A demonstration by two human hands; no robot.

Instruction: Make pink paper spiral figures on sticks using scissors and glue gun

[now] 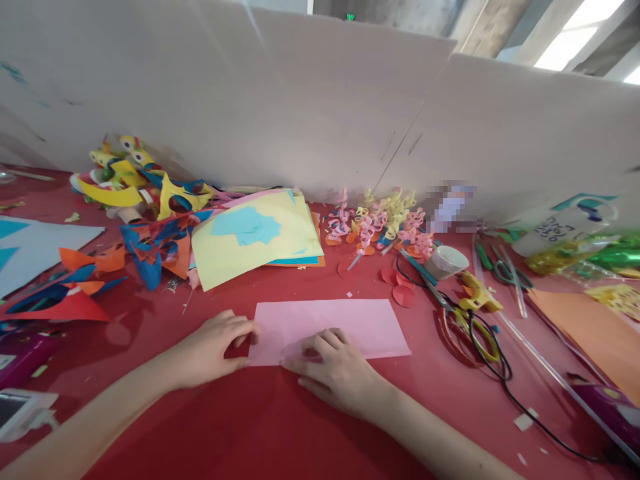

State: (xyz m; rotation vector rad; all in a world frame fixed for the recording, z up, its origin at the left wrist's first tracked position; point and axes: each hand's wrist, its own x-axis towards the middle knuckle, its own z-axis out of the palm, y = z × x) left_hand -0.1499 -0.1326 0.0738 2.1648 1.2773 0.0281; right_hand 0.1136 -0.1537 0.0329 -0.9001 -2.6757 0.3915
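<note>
A pink sheet of paper (325, 320), longer than it is deep, lies flat on the red table before me. At its left edge is my left hand (217, 347), thumb and fingers apart, the fingertips touching the paper's border. My right hand (340, 370) rests on the near edge of the sheet, left of its middle, with the fingers spread and pressing down. Part of the near edge is hidden under the right hand.
Behind the sheet is a stack of coloured paper (250, 233). Pink and yellow curled paper pieces (367, 227) stand by the wall. To the right are scissors (455, 320), a paper cup (446, 261), a glue gun (477, 293) with a black cord, and orange paper (585, 333). Cut scraps (155, 247) lie left.
</note>
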